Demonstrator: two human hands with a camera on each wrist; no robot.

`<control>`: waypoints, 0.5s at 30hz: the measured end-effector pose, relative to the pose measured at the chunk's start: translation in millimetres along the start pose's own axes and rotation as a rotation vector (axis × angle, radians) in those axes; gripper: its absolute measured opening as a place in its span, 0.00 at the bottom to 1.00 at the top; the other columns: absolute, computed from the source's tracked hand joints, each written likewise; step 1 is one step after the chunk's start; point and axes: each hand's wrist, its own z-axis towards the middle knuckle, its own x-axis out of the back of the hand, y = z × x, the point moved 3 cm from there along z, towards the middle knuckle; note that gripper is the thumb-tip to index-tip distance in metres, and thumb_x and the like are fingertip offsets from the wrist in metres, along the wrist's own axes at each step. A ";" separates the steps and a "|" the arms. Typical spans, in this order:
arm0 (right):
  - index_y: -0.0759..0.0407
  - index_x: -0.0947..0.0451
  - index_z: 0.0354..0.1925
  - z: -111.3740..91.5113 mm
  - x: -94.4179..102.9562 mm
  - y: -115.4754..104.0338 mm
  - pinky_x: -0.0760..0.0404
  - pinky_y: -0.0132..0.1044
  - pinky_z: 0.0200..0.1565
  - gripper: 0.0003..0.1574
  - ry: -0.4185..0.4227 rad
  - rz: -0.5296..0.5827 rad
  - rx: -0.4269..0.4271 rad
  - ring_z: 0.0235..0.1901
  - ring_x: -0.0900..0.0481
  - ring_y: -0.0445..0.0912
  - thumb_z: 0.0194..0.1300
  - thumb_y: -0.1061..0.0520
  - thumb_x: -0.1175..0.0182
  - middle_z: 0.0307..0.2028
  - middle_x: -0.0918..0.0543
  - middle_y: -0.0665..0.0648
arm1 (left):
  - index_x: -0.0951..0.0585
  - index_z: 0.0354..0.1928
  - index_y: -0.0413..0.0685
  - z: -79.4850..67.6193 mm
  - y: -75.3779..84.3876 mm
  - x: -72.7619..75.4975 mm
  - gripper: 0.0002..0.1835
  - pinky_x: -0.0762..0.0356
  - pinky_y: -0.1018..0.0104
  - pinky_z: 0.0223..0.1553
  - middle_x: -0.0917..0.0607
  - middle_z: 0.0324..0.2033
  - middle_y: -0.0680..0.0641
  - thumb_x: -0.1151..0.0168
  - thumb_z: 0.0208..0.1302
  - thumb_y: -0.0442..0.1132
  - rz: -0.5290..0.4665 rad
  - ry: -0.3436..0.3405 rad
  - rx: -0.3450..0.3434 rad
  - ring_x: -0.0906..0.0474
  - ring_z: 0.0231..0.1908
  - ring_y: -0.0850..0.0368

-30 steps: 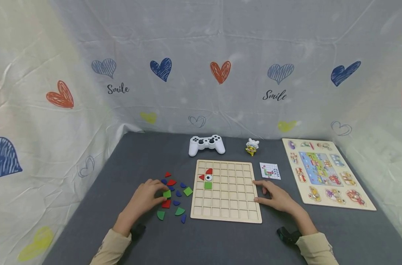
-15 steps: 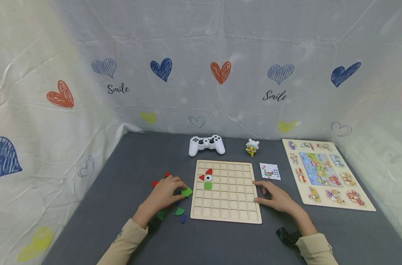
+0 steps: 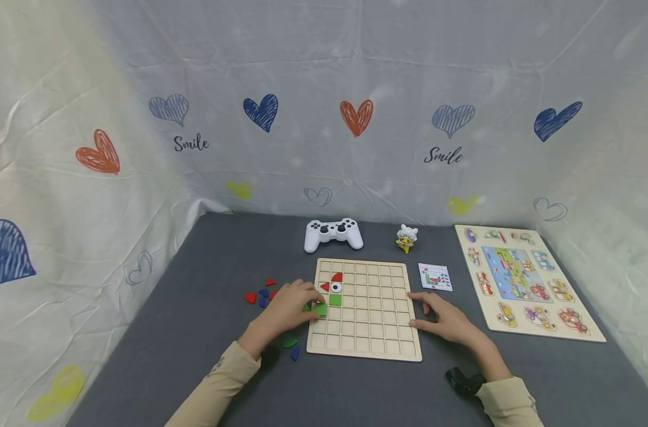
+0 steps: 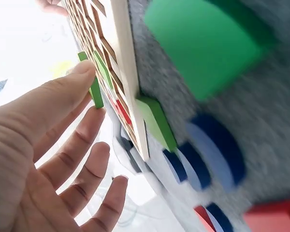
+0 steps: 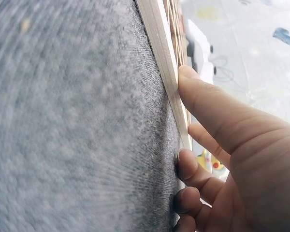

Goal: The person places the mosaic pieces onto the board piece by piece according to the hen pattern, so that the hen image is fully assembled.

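Note:
My left hand (image 3: 291, 307) pinches a bright green square tile (image 3: 321, 309) between thumb and fingers, over the left side of a pale wooden grid board (image 3: 374, 308). The left wrist view shows this tile (image 4: 96, 89) tilted on edge near the board's grid. In the board's upper left lie a red quarter-circle (image 3: 337, 276), a red triangle (image 3: 325, 286), a white eye tile (image 3: 336, 287) and a green square (image 3: 335, 300). My right hand (image 3: 445, 318) rests its thumb and index finger, spread apart, on the board's right edge; its other fingers bend beside it.
Loose red, blue and green pieces lie left of the board, including a blue piece (image 3: 295, 353), partly hidden by my left hand. Behind are a white game controller (image 3: 333, 233) and a small figurine (image 3: 406, 238). A pattern card (image 3: 435, 276) and picture puzzle (image 3: 537, 323) lie right.
My left hand has moved right from the loose pieces to the board's left side, carrying the green square tile. My right hand has stayed at the right edge.

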 end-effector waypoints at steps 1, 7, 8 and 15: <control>0.54 0.31 0.60 0.0 -0.2 0.2 0.42 0.29 0.26 0.37 0.000 0.000 0.000 0.23 0.44 0.34 0.55 0.44 0.34 0.30 0.33 0.50 | 0.16 0.41 0.58 1.8 1.8 -0.2 0.15 0.33 0.62 0.36 0.20 0.37 0.56 0.30 0.49 0.49 0.002 -0.002 -0.007 0.31 0.36 0.60; 0.53 0.31 0.60 0.2 -1.0 1.6 0.42 0.29 0.25 0.37 -0.001 0.005 -0.003 0.23 0.43 0.35 0.55 0.44 0.34 0.30 0.33 0.49 | 0.16 0.40 0.59 11.0 9.7 -5.1 0.13 0.31 0.61 0.37 0.19 0.39 0.57 0.30 0.50 0.48 0.006 -0.024 -0.039 0.29 0.39 0.58; 0.53 0.31 0.60 0.3 -1.1 1.8 0.42 0.29 0.25 0.37 -0.001 0.005 -0.003 0.23 0.43 0.35 0.55 0.43 0.34 0.30 0.33 0.49 | 0.16 0.39 0.59 12.4 10.3 -6.8 0.13 0.31 0.61 0.37 0.18 0.40 0.57 0.30 0.50 0.48 0.007 -0.029 -0.042 0.29 0.39 0.58; 0.53 0.31 0.60 0.5 -1.3 1.7 0.42 0.29 0.25 0.37 -0.007 0.004 -0.009 0.22 0.44 0.35 0.55 0.43 0.35 0.30 0.33 0.49 | 0.15 0.38 0.61 20.0 11.1 -16.7 0.12 0.29 0.58 0.41 0.18 0.40 0.58 0.30 0.50 0.49 0.004 -0.053 -0.051 0.28 0.42 0.58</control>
